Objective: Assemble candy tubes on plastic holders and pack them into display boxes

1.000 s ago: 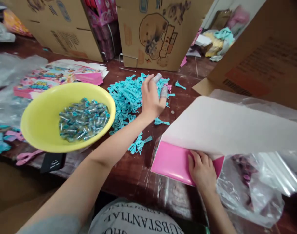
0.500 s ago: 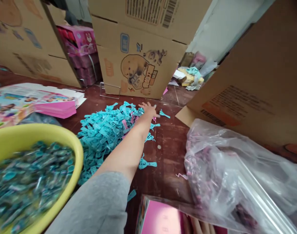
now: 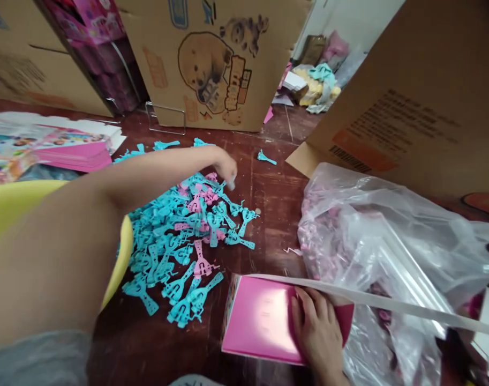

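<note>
My left hand [image 3: 226, 167] reaches across the table and curls down into a heap of small teal and pink plastic pieces [image 3: 180, 236]; its fingers are bent into the pile and what they hold is hidden. My right hand [image 3: 318, 329] lies flat with fingers spread on the pink inner face of an open card folder [image 3: 256, 316], holding it down; the folder's white flap [image 3: 389, 305] stands edge-on above it. My left forearm hides most of a yellow bowl [image 3: 121, 257].
A clear plastic bag [image 3: 389, 236] of pink pieces lies at right. Cardboard boxes [image 3: 216, 64] stand along the far side, another box [image 3: 408, 107] at right. A stack of printed pink cards [image 3: 67, 147] sits at left. One teal piece [image 3: 265, 157] lies apart.
My left hand has pulled back from the far edge of the heap, dragging pieces toward me. The view tipped down, so my right hand on the pink folder shows again.
</note>
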A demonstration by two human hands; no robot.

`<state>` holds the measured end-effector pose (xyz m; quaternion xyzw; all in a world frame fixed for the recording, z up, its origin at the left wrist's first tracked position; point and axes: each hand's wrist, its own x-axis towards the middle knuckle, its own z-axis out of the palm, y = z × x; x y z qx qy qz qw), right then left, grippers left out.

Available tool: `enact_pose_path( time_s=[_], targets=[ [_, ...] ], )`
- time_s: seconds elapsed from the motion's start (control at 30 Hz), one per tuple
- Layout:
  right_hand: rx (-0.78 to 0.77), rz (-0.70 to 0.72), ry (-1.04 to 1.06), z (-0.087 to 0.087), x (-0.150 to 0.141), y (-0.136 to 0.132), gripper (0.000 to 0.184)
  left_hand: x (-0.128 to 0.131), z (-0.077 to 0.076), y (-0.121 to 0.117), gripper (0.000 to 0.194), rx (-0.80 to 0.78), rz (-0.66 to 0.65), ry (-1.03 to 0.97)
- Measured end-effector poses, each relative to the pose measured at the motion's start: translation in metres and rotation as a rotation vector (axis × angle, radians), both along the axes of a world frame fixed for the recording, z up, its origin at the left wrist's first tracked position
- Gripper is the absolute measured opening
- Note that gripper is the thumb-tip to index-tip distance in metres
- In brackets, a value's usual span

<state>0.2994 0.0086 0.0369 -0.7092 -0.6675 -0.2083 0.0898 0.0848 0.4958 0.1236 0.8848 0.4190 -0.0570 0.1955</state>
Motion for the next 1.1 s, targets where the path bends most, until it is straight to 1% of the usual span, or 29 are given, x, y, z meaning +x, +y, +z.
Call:
enact_pose_path(
  time_s=[0.03,0.07,0.1,0.17,0.2,0.27,0.33,0.4,0.43,0.47,0.53,0.6,0.63,0.7,0.73,0.83,0.9,0.93,1.0,1.07,1.1],
  targets=[
    [0.003,0.002,0.005,0.0,0.0,0.0,0.029,0.01,0.011,0.004,0.049,-0.005,-0.021,0.025],
    [0.006,0.003,0.015,-0.001,0.001,0.0,0.03,0.025,0.021,0.008,0.054,-0.005,-0.041,0.055],
    [0.009,0.004,0.03,-0.002,0.002,0.0,0.031,0.043,0.031,0.012,0.063,0.009,-0.052,0.07],
    [0.016,0.007,0.065,-0.007,0.005,-0.002,0.032,0.084,0.042,0.016,0.087,0.083,-0.053,0.034],
    [0.019,0.008,0.078,-0.01,0.006,-0.003,0.032,0.104,0.043,0.015,0.097,0.114,-0.05,0.009],
    [0.031,0.004,0.09,-0.014,0.007,-0.004,0.031,0.139,0.035,0.011,0.105,0.138,-0.027,-0.027],
    [0.039,-0.005,0.085,-0.016,0.006,-0.004,0.03,0.162,0.019,0.001,0.105,0.108,0.006,-0.029],
    [0.024,-0.014,0.084,-0.013,0.005,-0.003,0.027,0.171,-0.002,-0.014,0.104,0.062,0.014,-0.02],
    [0.008,-0.019,0.09,-0.011,0.004,-0.002,0.026,0.17,-0.012,-0.024,0.103,0.044,-0.003,-0.019],
    [-0.003,-0.024,0.097,-0.009,0.003,-0.001,0.026,0.166,-0.021,-0.035,0.102,0.029,-0.031,-0.019],
    [-0.002,-0.023,0.107,-0.005,0.002,0.002,0.028,0.147,-0.036,-0.062,0.101,-0.003,-0.113,-0.019],
    [0.028,-0.017,0.095,-0.002,0.002,0.005,0.03,0.115,-0.044,-0.094,0.103,-0.04,-0.23,-0.006],
    [0.04,-0.016,0.083,-0.001,0.001,0.007,0.03,0.095,-0.046,-0.11,0.103,-0.055,-0.285,0.008],
    [0.051,-0.023,0.059,-0.001,-0.001,0.011,0.031,0.054,-0.044,-0.139,0.103,-0.078,-0.348,0.038],
    [0.053,-0.034,0.052,0.0,-0.002,0.012,0.032,0.033,-0.041,-0.151,0.1,-0.089,-0.352,0.057],
    [0.047,-0.071,0.037,-0.001,-0.004,0.017,0.033,-0.021,-0.028,-0.177,0.078,-0.139,-0.332,0.107],
    [0.052,-0.078,0.027,-0.003,0.0,0.02,0.033,-0.051,-0.021,-0.191,0.067,-0.148,-0.378,0.137],
    [0.067,-0.057,0.029,-0.004,0.003,0.022,0.032,-0.065,-0.018,-0.199,0.064,-0.138,-0.42,0.153],
    [0.145,0.038,0.047,-0.001,0.007,0.025,0.027,-0.09,-0.014,-0.218,0.059,-0.105,-0.53,0.189],
    [0.275,0.158,0.067,0.012,-0.001,0.028,0.016,-0.115,-0.012,-0.241,0.053,-0.056,-0.64,0.196],
    [0.345,0.209,0.079,0.022,-0.012,0.031,0.011,-0.127,-0.011,-0.253,0.051,-0.021,-0.69,0.18]
  ],
)
